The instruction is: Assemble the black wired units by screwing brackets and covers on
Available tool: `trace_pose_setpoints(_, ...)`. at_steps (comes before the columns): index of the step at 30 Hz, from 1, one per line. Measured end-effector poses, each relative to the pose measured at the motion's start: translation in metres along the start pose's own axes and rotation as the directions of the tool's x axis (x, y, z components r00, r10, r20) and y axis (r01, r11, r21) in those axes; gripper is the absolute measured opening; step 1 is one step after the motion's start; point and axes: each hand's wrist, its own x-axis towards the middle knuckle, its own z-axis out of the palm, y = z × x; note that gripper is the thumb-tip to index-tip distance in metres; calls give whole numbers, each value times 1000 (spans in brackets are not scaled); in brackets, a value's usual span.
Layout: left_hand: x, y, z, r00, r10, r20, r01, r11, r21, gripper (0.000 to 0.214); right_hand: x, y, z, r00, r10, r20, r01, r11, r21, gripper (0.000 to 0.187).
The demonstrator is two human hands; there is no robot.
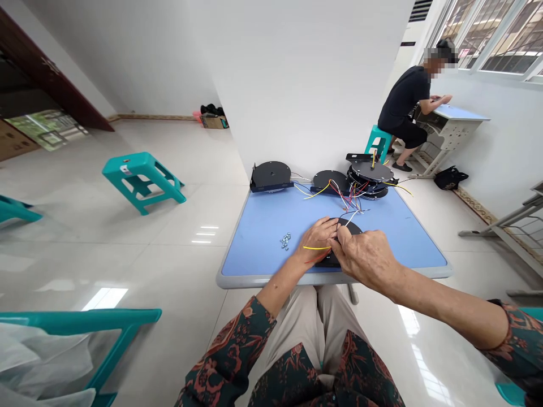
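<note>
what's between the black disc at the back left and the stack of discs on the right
Another black disc, with loose wires trailing around it; the head view shows this.

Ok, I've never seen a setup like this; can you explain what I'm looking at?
There is no machine: these are a person's bare hands, seen in one picture from a camera on their head, looking forward and down. The left hand rests on a black disc near the close edge of a blue table. The right hand is over it, fingers bent together; whatever they may grip is hidden. Small metal pieces, probably screws, lie to the left. More discs with loose wires are at the back. Another person sits beyond.
</note>
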Motion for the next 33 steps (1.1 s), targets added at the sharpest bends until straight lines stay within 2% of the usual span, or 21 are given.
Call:
trace_pose_setpoints(3,0,1,-2,999,-35,-23,34,999,-33,36,-5,-2,7,990,120,-80,-121,992,-16,36)
trace_pose_setpoints(7,1,2,-6,1000,-7,-25,5,999,-54,37,-5,4,9,974,227,-24,-227,974,-1,33)
trace_pose_setpoints(10,1,5,-7,999,-31,-27,30,998,-48,37,-8,17,4,971,238,-4,-234,955,184,27)
trace_pose_setpoints(12,0,6,-7,997,-69,-32,67,997,-47,36,-15,31,-3,966,255,-37,-219,890,401,30)
trace_pose_setpoints(13,0,7,-8,995,-91,-36,89,995,-52,36,-20,39,-7,957,286,-48,-220,824,522,34)
trace_pose_setpoints(15,0,7,-11,989,-139,-48,136,989,-63,35,-30,57,-13,937,349,3,-230,611,758,40)
trace_pose_setpoints(18,-3,8,-22,977,-206,-53,202,976,-79,36,-40,86,-7,898,406,167,-244,145,959,43)
trace_pose_setpoints(21,-16,17,-38,958,-276,-81,270,960,-79,37,-40,116,20,855,454,252,-160,-231,960,30)
trace_pose_setpoints(24,-45,38,-48,931,-290,-222,284,957,-59,34,-32,141,55,797,461,391,-90,-549,831,14)
trace_pose_setpoints(26,-67,56,-47,902,-273,-334,287,958,-7,34,-27,149,76,800,450,397,-60,-598,799,12)
trace_pose_setpoints(28,-86,72,-40,891,-223,-394,263,964,48,37,-23,149,92,812,438,386,-39,-618,785,13)
trace_pose_setpoints(31,-100,85,-29,896,-206,-392,264,960,98,52,-20,139,108,837,408,364,-26,-635,772,26)
trace_pose_setpoints(33,-100,86,-23,907,-212,-363,268,957,112,56,-19,131,115,879,371,301,-26,-592,805,34)
